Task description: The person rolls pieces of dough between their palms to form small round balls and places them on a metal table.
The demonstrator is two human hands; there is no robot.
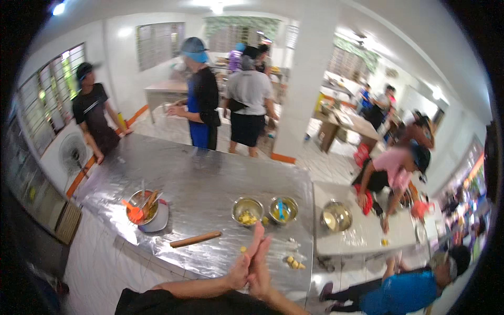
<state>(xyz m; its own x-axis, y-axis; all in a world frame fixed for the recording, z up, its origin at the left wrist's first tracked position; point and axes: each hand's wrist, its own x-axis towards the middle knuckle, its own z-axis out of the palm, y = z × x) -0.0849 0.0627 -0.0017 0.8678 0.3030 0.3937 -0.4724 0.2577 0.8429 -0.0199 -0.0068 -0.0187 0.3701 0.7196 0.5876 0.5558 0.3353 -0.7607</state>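
My left hand [238,272] and my right hand [260,273] meet palm to palm above the near edge of a steel table [204,177]. Their fingers point away from me, and whatever may lie between the palms is hidden. Just beyond the fingertips stands a steel bowl [246,203] with yellow dough pieces [247,217] in it. Beside it, another steel bowl [292,204] holds a blue utensil [281,208]. A small yellow piece [243,249] lies left of my hands. Several yellow dough balls [295,263] sit together to the right.
A wooden rolling pin [195,239] lies left of my hands. Farther left, a bowl of utensils [154,220] overlaps a grey scale or tray [163,220]. On the adjoining white table [358,244] stands a steel bowl [342,208]; a person in pink [393,165] leans over it.
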